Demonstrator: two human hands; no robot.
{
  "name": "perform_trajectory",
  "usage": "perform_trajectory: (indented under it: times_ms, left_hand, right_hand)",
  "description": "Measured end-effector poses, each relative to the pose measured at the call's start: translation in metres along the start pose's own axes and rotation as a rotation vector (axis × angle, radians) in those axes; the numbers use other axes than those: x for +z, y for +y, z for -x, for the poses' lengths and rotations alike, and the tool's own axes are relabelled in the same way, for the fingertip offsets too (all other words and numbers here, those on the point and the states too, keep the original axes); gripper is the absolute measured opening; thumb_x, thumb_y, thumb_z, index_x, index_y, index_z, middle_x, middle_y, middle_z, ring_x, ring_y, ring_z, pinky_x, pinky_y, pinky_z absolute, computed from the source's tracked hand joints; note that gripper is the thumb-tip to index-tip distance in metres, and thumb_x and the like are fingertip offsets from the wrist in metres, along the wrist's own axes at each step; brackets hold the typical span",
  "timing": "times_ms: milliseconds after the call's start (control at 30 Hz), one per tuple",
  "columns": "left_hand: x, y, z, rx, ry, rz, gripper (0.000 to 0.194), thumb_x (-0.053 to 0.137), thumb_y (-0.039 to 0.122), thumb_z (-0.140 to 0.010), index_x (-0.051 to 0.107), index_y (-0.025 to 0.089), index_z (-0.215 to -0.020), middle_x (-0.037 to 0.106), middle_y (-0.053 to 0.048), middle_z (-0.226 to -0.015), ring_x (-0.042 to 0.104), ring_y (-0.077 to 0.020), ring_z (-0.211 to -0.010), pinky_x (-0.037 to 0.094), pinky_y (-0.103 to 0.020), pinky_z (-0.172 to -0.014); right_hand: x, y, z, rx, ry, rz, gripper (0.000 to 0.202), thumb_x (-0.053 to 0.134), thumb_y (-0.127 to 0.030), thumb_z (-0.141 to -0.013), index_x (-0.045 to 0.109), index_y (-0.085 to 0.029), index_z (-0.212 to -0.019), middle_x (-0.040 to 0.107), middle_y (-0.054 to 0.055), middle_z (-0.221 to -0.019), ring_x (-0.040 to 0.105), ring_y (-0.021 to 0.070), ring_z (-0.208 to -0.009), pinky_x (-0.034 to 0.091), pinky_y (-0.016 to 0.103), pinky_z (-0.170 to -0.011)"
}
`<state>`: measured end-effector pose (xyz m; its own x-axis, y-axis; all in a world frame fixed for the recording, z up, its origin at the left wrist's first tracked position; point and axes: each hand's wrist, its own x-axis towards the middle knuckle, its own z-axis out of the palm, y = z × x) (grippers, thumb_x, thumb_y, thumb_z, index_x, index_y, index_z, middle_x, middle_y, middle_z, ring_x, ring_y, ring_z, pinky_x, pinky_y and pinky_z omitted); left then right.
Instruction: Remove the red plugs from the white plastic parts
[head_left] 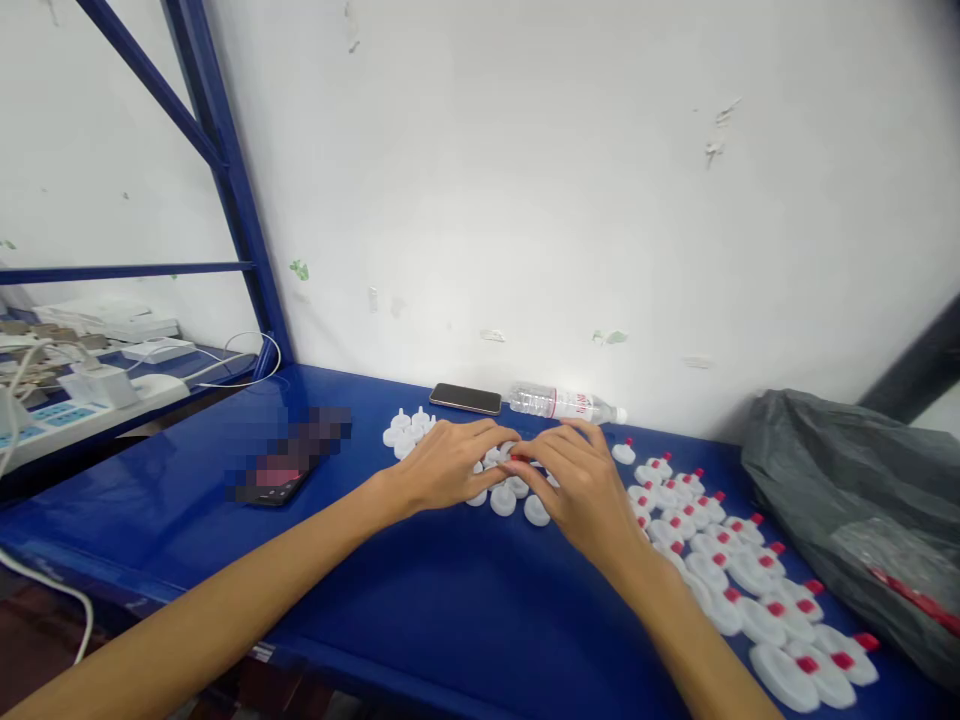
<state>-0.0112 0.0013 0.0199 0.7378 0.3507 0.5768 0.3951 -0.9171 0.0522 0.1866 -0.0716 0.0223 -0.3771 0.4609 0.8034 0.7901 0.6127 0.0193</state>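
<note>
My left hand [452, 465] and my right hand [577, 482] meet above the middle of the blue table. Left thumb and fingers close round a small white plastic nozzle piece [506, 449], mostly covered by the fingers. At its tip, my right thumb and forefinger pinch a small red cap [517, 458]. Below the hands lie several loose white nozzle pieces [503, 500] without red on them. More uncapped white pieces [409, 432] stand in a cluster left of my left hand. Right of my right hand spread many white pieces with red caps [709, 570].
A phone [465, 399] and a clear plastic bottle [566, 404] lie against the wall. Another phone [292, 465], partly blurred, is on the left of the blue table [420, 610]. A dark plastic bag [847, 500] sits at the right. Power strips [67, 420] stand far left.
</note>
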Motion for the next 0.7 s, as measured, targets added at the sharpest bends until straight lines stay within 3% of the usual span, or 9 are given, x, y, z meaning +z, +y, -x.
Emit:
perform_trajectory:
  times_ms: [167, 300, 433, 533, 700]
  left_hand:
    - [0.002, -0.001, -0.001, -0.112, 0.096, 0.006, 0.025, 0.059, 0.037, -0.1, 0.066, 0.02, -0.116, 0.078, -0.004, -0.097, 0.072, -0.0184, -0.078, 0.047, -0.027, -0.063]
    - [0.0, -0.001, -0.002, -0.235, 0.176, 0.099, 0.025, 0.058, 0.04, -0.101, 0.069, 0.021, -0.112, 0.075, 0.001, -0.075, 0.067, -0.014, -0.059, 0.046, -0.027, -0.061]
    - [0.001, 0.007, -0.003, -0.31, 0.17, 0.279, 0.025, 0.056, 0.042, -0.102, 0.068, 0.021, -0.111, 0.073, 0.002, -0.07, 0.068, -0.0134, -0.057, 0.047, -0.025, -0.058]
    - [0.003, 0.012, -0.003, -0.322, 0.156, 0.399, 0.024, 0.057, 0.043, -0.101, 0.062, 0.021, -0.108, 0.071, 0.003, -0.07, 0.069, -0.0137, -0.059, 0.047, -0.023, -0.057]
    - [0.002, 0.01, -0.001, -0.207, 0.143, 0.094, 0.028, 0.048, 0.045, -0.105, 0.055, 0.021, -0.092, 0.063, 0.003, -0.064, 0.059, -0.0138, -0.054, 0.035, -0.026, -0.053]
  right_hand:
    - [-0.002, -0.004, 0.0, 0.132, -0.058, -0.095, 0.027, 0.044, -0.017, -0.104, 0.064, -0.022, -0.123, 0.075, 0.006, -0.105, 0.067, 0.022, -0.096, 0.044, 0.044, -0.097]
    - [0.0, -0.002, 0.003, 0.19, -0.098, -0.053, 0.047, 0.054, -0.021, -0.099, 0.05, -0.021, -0.145, 0.068, 0.01, -0.132, 0.062, 0.0272, -0.12, 0.044, 0.047, -0.105]
    - [0.007, 0.001, 0.006, 0.137, -0.13, -0.016, 0.052, 0.063, -0.036, -0.1, 0.049, -0.021, -0.147, 0.07, 0.011, -0.13, 0.065, 0.0286, -0.116, 0.046, 0.047, -0.102]
    - [0.01, 0.001, 0.006, 0.117, -0.069, -0.018, 0.044, 0.062, -0.032, -0.101, 0.053, -0.02, -0.143, 0.075, 0.01, -0.12, 0.069, 0.0263, -0.106, 0.049, 0.044, -0.097]
    - [0.007, 0.004, 0.005, 0.098, -0.018, 0.009, 0.033, 0.062, -0.026, -0.101, 0.061, -0.019, -0.133, 0.076, 0.008, -0.122, 0.071, 0.0237, -0.103, 0.047, 0.043, -0.098]
